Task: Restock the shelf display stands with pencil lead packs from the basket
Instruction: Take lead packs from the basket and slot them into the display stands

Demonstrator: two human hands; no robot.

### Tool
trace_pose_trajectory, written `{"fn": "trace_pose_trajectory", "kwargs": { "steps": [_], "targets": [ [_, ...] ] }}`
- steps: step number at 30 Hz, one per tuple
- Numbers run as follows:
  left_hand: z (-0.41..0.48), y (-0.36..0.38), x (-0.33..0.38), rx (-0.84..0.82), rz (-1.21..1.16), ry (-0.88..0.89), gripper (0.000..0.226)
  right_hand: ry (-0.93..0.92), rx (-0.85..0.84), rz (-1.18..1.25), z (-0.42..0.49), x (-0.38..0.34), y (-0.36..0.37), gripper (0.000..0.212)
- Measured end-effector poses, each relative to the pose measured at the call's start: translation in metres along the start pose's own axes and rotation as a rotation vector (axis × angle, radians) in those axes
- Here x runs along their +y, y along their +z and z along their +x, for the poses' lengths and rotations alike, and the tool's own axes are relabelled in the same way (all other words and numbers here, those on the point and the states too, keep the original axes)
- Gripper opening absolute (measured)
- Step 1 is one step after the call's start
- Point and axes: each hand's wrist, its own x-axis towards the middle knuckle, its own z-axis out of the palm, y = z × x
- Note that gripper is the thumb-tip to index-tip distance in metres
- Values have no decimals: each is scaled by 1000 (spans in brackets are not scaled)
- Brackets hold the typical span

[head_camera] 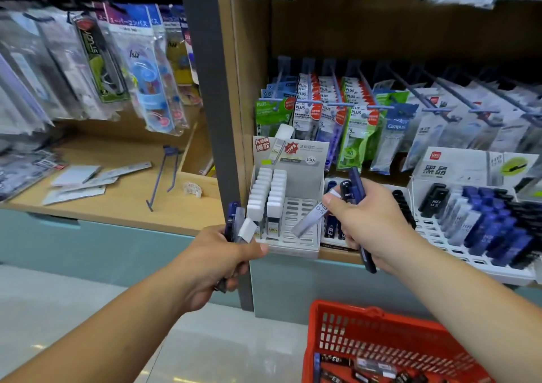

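Right hand (372, 221) grips blue lead packs (356, 187) and grey pack (311, 220) marked HB 0.5; left hand (217, 262) clutches white-capped pack (247, 230).

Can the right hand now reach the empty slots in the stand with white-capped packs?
Probably yes. The right hand holds a grey HB pack right at the empty slots; nothing lies between, and the left hand is off to the side.

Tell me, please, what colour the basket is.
The basket is red, seen best in the head view.
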Motion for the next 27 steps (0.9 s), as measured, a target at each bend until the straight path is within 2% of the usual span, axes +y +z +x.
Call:
{"fn": "trace_pose_trajectory", "kwargs": {
  "steps": [4, 9, 13, 18, 22, 27],
  "targets": [
    [0, -2, -1, -6, -96, -26, 17, -42, 20, -34, -1, 0, 14, 6],
    [1, -7, 4, -65, -206, -50, 19, -51, 24, -67, 0, 7, 32, 7],
    [3, -7, 1, -101, -256, 9, 16, -73, 17, -129, 1, 8, 42, 4],
    [4, -15, -4, -80, -175, 30, 11, -166, -11, -259, 2, 0, 50, 7],
    [5, -20, -7, -37, -110, 66, 15, -121, -66, -162, 2, -4, 54, 5],
    [-2, -12, -2, -113, -130, 109, 18, 60, -151, 71, -6, -13, 51, 9]
  ]
}}
